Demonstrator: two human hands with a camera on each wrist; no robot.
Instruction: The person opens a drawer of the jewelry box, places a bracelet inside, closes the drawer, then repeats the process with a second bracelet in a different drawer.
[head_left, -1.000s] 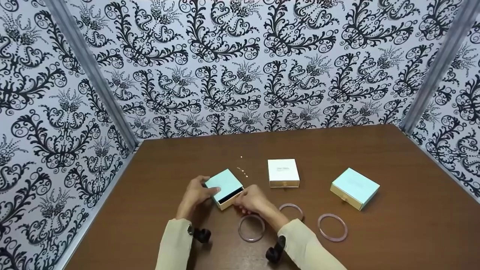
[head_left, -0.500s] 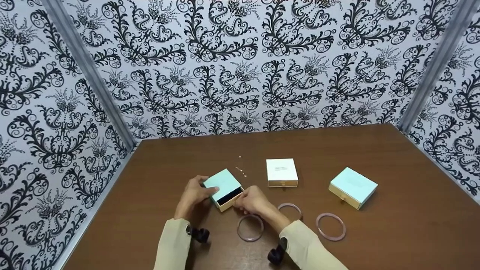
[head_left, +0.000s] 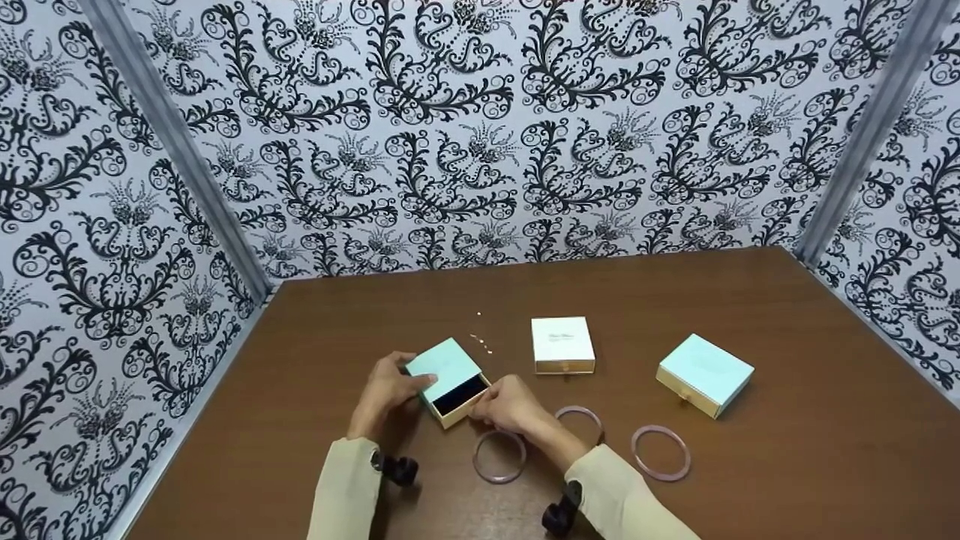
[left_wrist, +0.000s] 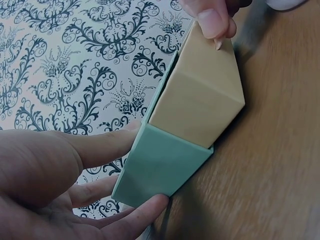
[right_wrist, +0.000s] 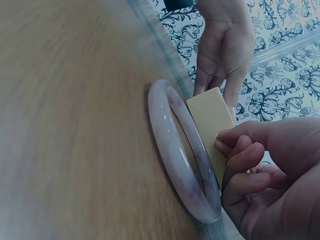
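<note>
My left hand [head_left: 390,386] grips the mint-green sleeve of a small drawer box [head_left: 446,366] on the table, its thumb lying over the top. In the left wrist view, the cream drawer [left_wrist: 200,100] sticks partway out of the sleeve. Between thumb and finger, my right hand [head_left: 510,405] pinches a small pull tab [left_wrist: 218,44] on the drawer's front. The dark inside [head_left: 460,396] of the drawer shows from above; I see nothing lying in its exposed part. A glossy pale-purple bangle [right_wrist: 172,150] lies just below my right hand, near the drawer front.
Two more bangles lie to the right: one [head_left: 576,409] beside my right forearm, another [head_left: 636,448] farther out. A white drawer box [head_left: 562,341] and a second mint box [head_left: 706,371] stand behind them. Tiny pale bits [head_left: 481,343] dot the brown table [head_left: 360,315].
The drawer has slid farther out of the mint sleeve toward the lower right, with my right hand moving along. More of its dark inside shows. My left hand stays on the sleeve.
</note>
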